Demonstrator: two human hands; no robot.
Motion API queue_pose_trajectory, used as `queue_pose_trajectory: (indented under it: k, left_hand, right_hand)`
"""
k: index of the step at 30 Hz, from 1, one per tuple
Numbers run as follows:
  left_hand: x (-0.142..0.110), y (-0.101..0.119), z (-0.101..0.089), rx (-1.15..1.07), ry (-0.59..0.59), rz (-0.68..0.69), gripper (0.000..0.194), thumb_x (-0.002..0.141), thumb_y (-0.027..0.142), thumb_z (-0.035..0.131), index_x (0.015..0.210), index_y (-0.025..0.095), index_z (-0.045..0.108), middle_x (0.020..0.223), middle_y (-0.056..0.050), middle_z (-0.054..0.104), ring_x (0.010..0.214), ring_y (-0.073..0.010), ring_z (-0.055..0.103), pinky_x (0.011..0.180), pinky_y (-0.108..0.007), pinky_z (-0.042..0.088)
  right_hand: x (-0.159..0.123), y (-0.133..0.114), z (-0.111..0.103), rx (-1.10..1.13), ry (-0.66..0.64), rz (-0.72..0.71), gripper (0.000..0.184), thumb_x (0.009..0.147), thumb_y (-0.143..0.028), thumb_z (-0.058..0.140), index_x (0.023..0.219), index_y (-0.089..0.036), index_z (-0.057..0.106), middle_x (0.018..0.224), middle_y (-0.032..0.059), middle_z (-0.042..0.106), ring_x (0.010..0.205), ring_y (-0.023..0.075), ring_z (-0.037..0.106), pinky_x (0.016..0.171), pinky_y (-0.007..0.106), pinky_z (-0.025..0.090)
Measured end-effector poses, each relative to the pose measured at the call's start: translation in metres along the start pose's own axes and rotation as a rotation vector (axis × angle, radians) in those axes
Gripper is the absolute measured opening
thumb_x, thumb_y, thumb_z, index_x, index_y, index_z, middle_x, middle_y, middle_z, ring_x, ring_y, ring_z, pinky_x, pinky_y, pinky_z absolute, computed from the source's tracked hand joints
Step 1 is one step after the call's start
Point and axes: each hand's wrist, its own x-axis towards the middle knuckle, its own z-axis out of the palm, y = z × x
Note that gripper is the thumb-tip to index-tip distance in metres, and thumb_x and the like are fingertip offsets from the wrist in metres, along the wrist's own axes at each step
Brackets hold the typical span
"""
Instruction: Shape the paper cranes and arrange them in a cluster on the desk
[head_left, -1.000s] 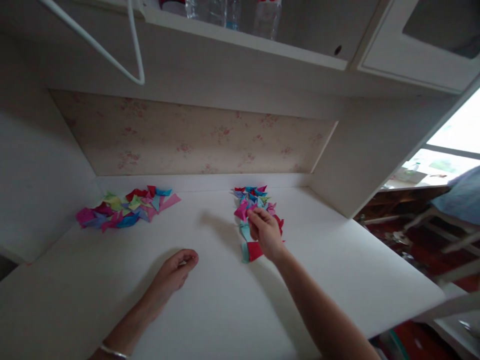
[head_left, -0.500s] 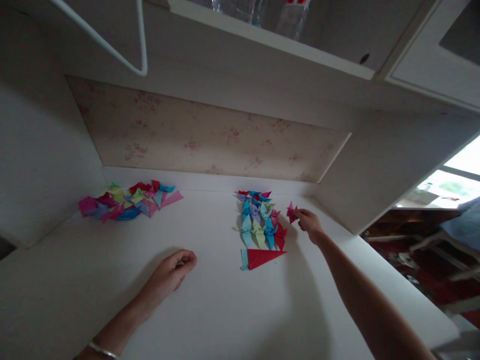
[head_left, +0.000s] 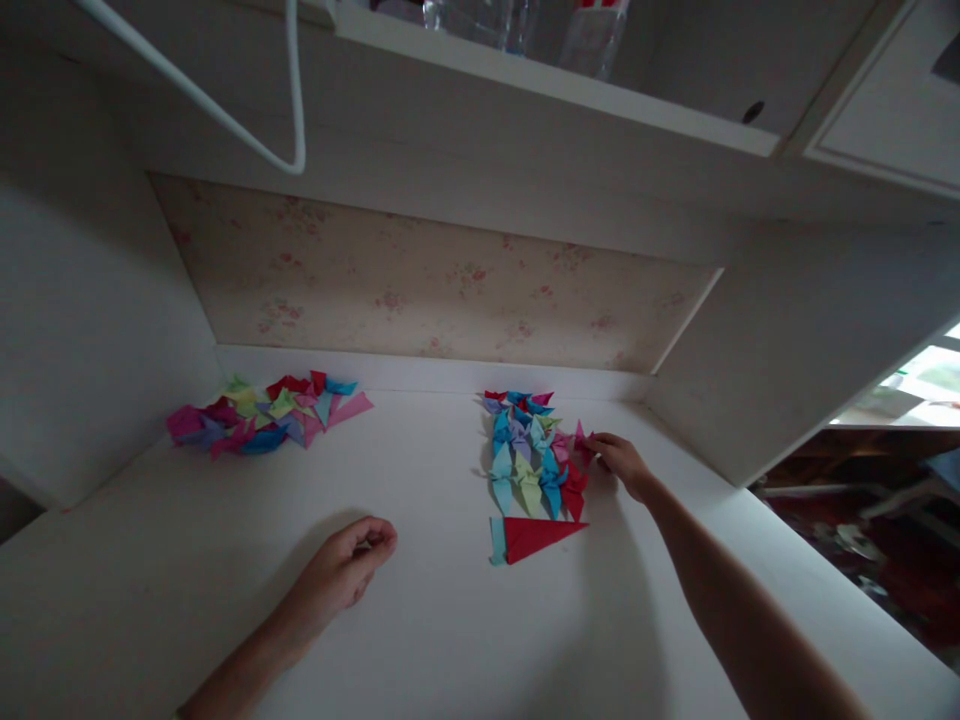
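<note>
My right hand pinches a pink origami crane by its near side. The crane is at the right edge of a block of folded paper cranes set in rows, in blue, green, purple and red. Whether it rests on the white surface I cannot tell. Just in front of the rows lie a red folded paper triangle and a light teal paper strip. My left hand hovers or rests over the surface to the left, its fingers curled to the thumb, with nothing visible in them.
A loose heap of colourful folded paper lies at the back left of the white surface. Above hangs a shelf with clear bottles. A white cable dangles at the upper left. A white side panel stands at the right.
My right hand has brought the pink crane down and in against the right side of the rows. The left hand keeps its curled pose. The view has shifted slightly.
</note>
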Motion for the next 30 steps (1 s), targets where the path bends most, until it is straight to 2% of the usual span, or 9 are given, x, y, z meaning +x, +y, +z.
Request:
queue_pose_trajectory:
  k: [8, 14, 19, 23, 26, 28, 30]
  left_hand:
    - [0.003, -0.006, -0.002, 0.016, -0.016, 0.046, 0.033, 0.076, 0.050, 0.058, 0.086, 0.018, 0.056, 0.059, 0.008, 0.040, 0.040, -0.0040, 0.027, 0.037, -0.019, 0.018]
    - [0.003, -0.005, -0.002, 0.019, -0.010, 0.017, 0.037, 0.073, 0.052, 0.058, 0.086, 0.017, 0.055, 0.050, 0.010, 0.033, 0.039, -0.0053, 0.024, 0.037, -0.019, 0.017]
    - [0.003, -0.004, -0.001, 0.008, -0.009, 0.046, 0.034, 0.073, 0.049, 0.058, 0.084, 0.017, 0.055, 0.055, 0.009, 0.039, 0.039, -0.0045, 0.026, 0.037, -0.019, 0.018]
    - [0.000, -0.001, 0.001, -0.030, -0.020, 0.047, 0.031, 0.072, 0.047, 0.060, 0.083, 0.017, 0.056, 0.060, 0.008, 0.042, 0.040, -0.0039, 0.027, 0.037, -0.019, 0.017]
    - [-0.004, 0.003, 0.003, -0.069, -0.020, 0.050, 0.028, 0.071, 0.043, 0.060, 0.081, 0.017, 0.056, 0.064, 0.007, 0.044, 0.042, -0.0036, 0.029, 0.038, -0.019, 0.017]
    - [-0.005, 0.005, 0.003, -0.084, -0.010, 0.048, 0.026, 0.069, 0.041, 0.061, 0.079, 0.017, 0.056, 0.066, 0.006, 0.046, 0.042, -0.0037, 0.030, 0.038, -0.020, 0.018]
    - [-0.006, 0.006, 0.003, -0.096, -0.001, 0.051, 0.026, 0.068, 0.040, 0.062, 0.078, 0.018, 0.056, 0.065, 0.007, 0.045, 0.041, -0.0038, 0.029, 0.038, -0.020, 0.018]
  right_hand:
    - [0.001, -0.001, -0.001, 0.022, 0.011, 0.067, 0.028, 0.065, -0.031, 0.065, 0.088, -0.015, 0.066, 0.047, -0.0049, 0.050, 0.037, 0.0076, 0.038, 0.036, 0.020, 0.025]
    - [-0.006, -0.008, -0.005, 0.066, 0.053, 0.058, 0.042, 0.062, -0.024, 0.065, 0.103, -0.015, 0.062, 0.051, -0.0047, 0.054, 0.037, 0.0072, 0.038, 0.036, 0.020, 0.024]
    - [-0.016, -0.017, -0.012, 0.107, 0.124, 0.035, 0.055, 0.060, -0.026, 0.066, 0.113, -0.013, 0.056, 0.059, -0.0018, 0.058, 0.039, 0.0081, 0.038, 0.035, 0.020, 0.024]
    - [-0.035, -0.021, -0.017, 0.179, 0.265, -0.019, 0.059, 0.063, -0.038, 0.067, 0.115, -0.015, 0.053, 0.071, 0.0001, 0.059, 0.042, 0.0066, 0.036, 0.038, 0.021, 0.028]
    - [-0.058, -0.023, -0.011, 0.345, 0.384, -0.065, 0.053, 0.061, -0.042, 0.071, 0.105, -0.017, 0.058, 0.077, 0.0013, 0.058, 0.046, 0.0069, 0.039, 0.040, 0.021, 0.031]
    - [-0.082, -0.027, 0.001, 0.446, 0.369, -0.084, 0.045, 0.061, -0.043, 0.072, 0.096, -0.018, 0.060, 0.075, 0.0001, 0.056, 0.047, 0.0068, 0.039, 0.039, 0.020, 0.029]
    - [-0.111, -0.031, 0.020, 0.522, 0.291, -0.101, 0.037, 0.063, -0.044, 0.073, 0.086, -0.019, 0.058, 0.070, -0.0025, 0.051, 0.047, 0.0062, 0.037, 0.039, 0.019, 0.026]
